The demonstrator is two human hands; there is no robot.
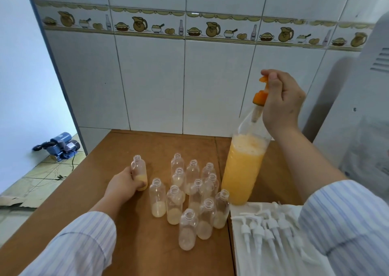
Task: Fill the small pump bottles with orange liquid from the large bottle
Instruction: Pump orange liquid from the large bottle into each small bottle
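In the head view, the right hand (281, 99) is curled round the orange pump head (262, 90) of the large bottle (244, 166), with the thumb laid on its top; the pump appears lifted partly out of the neck, its tube still inside. The left hand (124, 184) is wrapped round one small bottle (139, 172), held upright on the brown table (126, 244) to the left of the others, with a little orange liquid in its bottom. A cluster of open small bottles (195, 193) is stood close together between that bottle and the large one, each with only a shallow pale layer. White pump tops (267, 229) are laid on a white sheet (237, 254) at the right, just in front of the large bottle.

Several risks can be judged from this. The large bottle is tall, nearly full and foamy, and is steadied only through its pump; it could be tipped by a sideways pull. Drips could be shed from the wet tube if it is withdrawn. The crowded, nearly empty small bottles could easily be knocked over by a passing sleeve (347, 223).
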